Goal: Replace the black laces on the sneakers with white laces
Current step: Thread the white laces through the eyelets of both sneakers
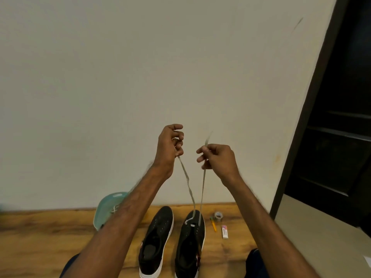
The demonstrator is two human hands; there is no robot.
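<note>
Wall [140,67]: was plain and pale, filled most of the view behind the hands.
Dark shelves [341,137]: stood at the right, next to the wall.
Wooden surface [40,237]: was brown, ran along the foot of the wall, held all the things.
Pale floor [321,237]: lay lower down at the right.
Left sneaker [158,237]: was black with a white sole, had no lace, sat just beside the other shoe.
Right sneaker [190,243]: had the white lace through its front holes.
Teal tray [104,209]: leaned at the wall, left of the shoes.
Left hand [168,149]: was raised high, fingers curled round one end of the lace.
Right hand [218,159]: was raised too, pinched the other end.
White lace [202,187]: hung in two lines from the hands down to the right sneaker.
Tape roll [218,216]: sat right of the shoes.
Yellow pen [213,224]: lay near the tape.
Small white and pink box [225,231]: lay beside the pen.
</note>
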